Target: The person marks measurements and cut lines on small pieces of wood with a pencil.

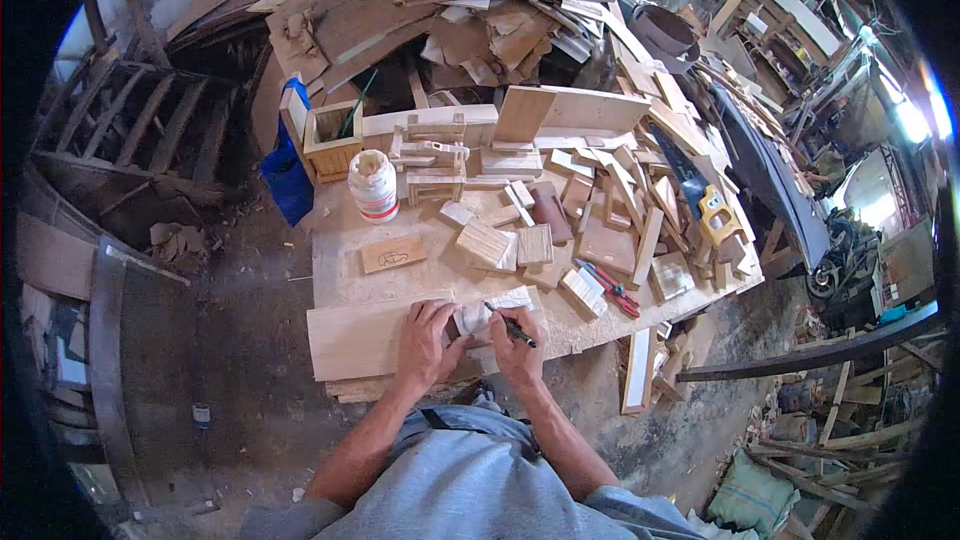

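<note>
My right hand (518, 347) grips a dark pen (518, 328), its tip on a small pale piece (478, 319) that looks like wood or paper. To its left, my left hand (428, 342) rests on a wide plank (350, 340), thumb and forefinger apart at the near end of the pale piece, seeming to hold it steady. The grip is partly hidden by my fingers. Just beyond lies a small wooden block (393, 254) with a car outline drawn on it. Behind that block stands an open white glue jar (373, 188).
Red-handled pliers (618, 295) lie among wood offcuts (605, 225) on the workbench (335, 270). A yellow-handled handsaw (715, 215) leans on the scrap at right. A wooden box (335, 140) stands at back left, beside small wooden frames (432, 160). A long dark bar (810, 348) juts in from the right.
</note>
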The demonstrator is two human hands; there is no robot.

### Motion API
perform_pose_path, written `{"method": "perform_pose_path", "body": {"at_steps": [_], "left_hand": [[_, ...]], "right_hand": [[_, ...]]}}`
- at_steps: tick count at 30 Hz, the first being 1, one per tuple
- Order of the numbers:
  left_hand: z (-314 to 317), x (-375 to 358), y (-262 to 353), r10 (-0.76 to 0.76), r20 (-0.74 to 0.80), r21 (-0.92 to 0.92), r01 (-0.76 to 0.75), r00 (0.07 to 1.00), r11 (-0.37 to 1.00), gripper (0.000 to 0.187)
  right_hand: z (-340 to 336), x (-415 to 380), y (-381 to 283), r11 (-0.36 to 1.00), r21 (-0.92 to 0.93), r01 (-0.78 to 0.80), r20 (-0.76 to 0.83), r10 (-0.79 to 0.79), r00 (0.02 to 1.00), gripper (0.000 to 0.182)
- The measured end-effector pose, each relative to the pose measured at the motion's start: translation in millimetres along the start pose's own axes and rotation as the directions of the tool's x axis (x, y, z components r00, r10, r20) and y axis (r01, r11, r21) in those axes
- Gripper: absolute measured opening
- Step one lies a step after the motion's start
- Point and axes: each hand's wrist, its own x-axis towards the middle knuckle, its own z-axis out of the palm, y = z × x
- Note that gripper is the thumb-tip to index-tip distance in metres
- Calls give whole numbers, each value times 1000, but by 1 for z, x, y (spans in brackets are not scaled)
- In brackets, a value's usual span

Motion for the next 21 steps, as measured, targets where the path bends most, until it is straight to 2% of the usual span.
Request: {"method": "perform_pose_path", "body": {"at_steps": [5,8,11,14,17,21], "left_hand": [[-2,1,0,27,2,20,-27,1000,999,58],[-4,1,2,27,3,24,-27,1000,999,59],[-2,0,1,12,7,20,-12,1000,1000,59],[-1,0,1,6,9,10,-6,1000,1000,60],[0,-2,-2,7,9,15,-7,1000,1000,59],[-1,-1,0,8,12,16,-8,1000,1000,58]], "right_hand": [[-7,4,3,999,20,-25,-40,26,999,10],[-9,7,4,994,94,-62,-61,68,996,10],[-9,9,26,1000,-25,12,-88,-15,996,11],[-11,10,23,998,-31,62,-102,-65,993,12],[-12,11,20,998,59,-31,-86,36,996,14],[-13,12,20,995,83,-54,-77,61,995,9]]}}
